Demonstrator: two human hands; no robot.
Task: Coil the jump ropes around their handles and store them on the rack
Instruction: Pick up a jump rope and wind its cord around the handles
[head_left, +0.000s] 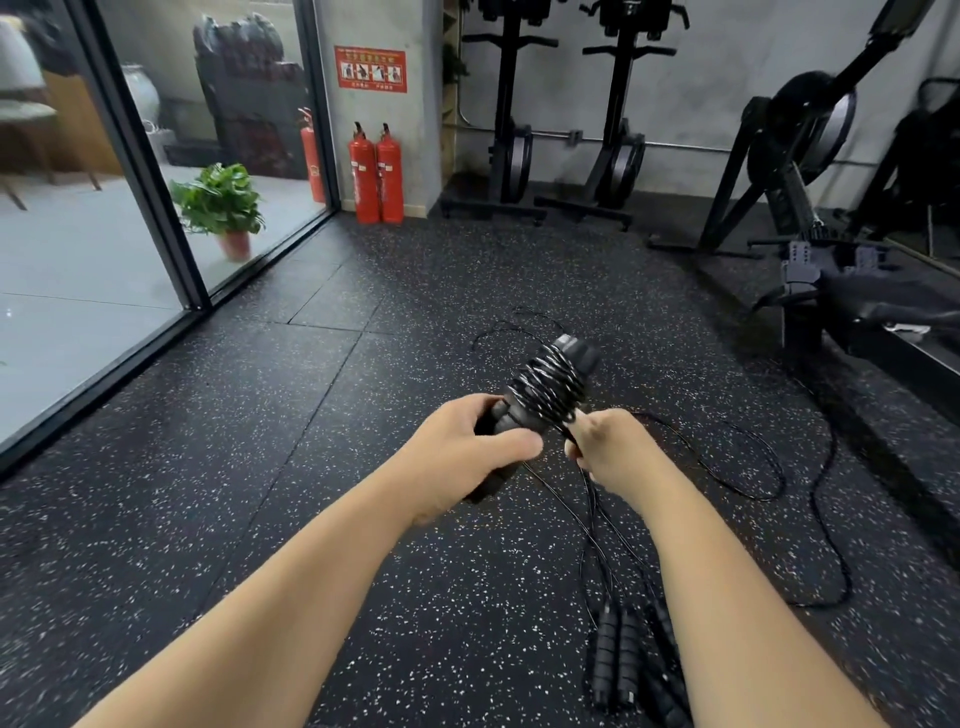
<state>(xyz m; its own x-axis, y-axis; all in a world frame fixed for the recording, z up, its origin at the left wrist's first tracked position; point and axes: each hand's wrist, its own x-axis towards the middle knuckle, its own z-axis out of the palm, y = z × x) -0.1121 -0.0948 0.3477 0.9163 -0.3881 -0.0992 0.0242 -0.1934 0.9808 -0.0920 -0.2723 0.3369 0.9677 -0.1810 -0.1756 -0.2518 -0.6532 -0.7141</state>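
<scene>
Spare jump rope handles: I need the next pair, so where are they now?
In the head view, the spare handles lie on the speckled floor at lower right, just left of the right forearm, below the bundle being wound.

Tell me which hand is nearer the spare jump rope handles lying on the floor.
Right. The right hand is almost directly above the spare handles; the left hand is off to their left.

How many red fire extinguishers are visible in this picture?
3: two stand side by side against the wall, and one stands behind the glass. Others may be hidden.
</scene>
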